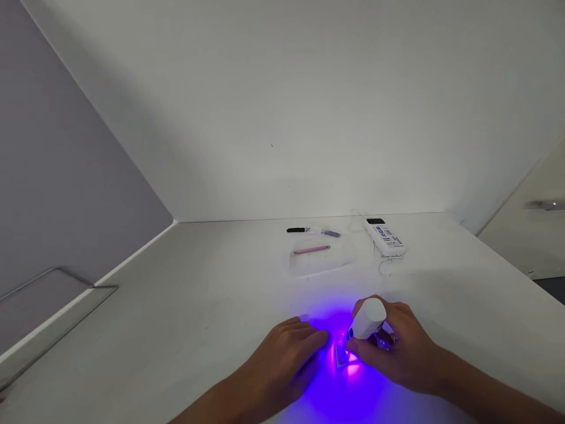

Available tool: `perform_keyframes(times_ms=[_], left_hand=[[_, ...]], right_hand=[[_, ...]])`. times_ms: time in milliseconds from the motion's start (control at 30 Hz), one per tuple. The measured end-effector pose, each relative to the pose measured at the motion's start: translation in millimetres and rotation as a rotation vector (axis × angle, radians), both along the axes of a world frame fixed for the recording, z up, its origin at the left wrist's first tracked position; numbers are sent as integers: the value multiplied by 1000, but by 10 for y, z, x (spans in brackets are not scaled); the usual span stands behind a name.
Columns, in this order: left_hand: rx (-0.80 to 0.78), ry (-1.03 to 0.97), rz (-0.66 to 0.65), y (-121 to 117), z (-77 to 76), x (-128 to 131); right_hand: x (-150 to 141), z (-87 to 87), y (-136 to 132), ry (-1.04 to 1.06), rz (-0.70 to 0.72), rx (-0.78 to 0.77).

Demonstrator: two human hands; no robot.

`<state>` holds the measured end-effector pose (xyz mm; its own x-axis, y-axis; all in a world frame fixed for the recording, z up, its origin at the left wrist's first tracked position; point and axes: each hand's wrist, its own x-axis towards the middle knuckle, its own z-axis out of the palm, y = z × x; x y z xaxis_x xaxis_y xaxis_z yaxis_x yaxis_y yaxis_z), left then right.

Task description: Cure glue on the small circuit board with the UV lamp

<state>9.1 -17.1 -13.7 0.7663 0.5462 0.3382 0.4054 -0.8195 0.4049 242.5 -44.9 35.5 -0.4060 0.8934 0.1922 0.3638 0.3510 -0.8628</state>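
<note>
A white handheld UV lamp point(369, 318) is gripped in my right hand point(399, 347), tilted, its lower end close above the table. Violet-blue light spreads from it across the tabletop. Under the lamp a small flat squarish piece point(342, 356) is partly visible in the glare, and my right fingers come close to it. What it is I cannot make out. My left hand point(286, 359) rests on the table just left of the glow, its fingers loosely curled together. Nothing shows in it, though the undersides of the fingers are hidden.
Farther back on the white table point(168, 318) lie a pen with a black end point(312, 231) and a pink pen point(312, 249) on a clear sheet point(324, 265). A white power bank point(385, 237) with a cable lies right. A metal wire frame point(57, 338) crosses the left edge.
</note>
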Motion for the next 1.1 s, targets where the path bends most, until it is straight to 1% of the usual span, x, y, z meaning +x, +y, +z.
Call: perform_keyframes(times_ms=[233, 700, 900, 1100], left_hand=[[5, 15, 9, 3, -13, 0], [-7, 40, -3, 7, 41, 17], [-25, 28, -8, 4, 55, 17], [1, 24, -7, 6, 49, 14]], right_hand=[[-5, 13, 3, -3, -10, -20], [0, -12, -10, -23, -30, -64], [4, -21, -12, -53, -30, -48], [7, -29, -11, -45, -24, -53]])
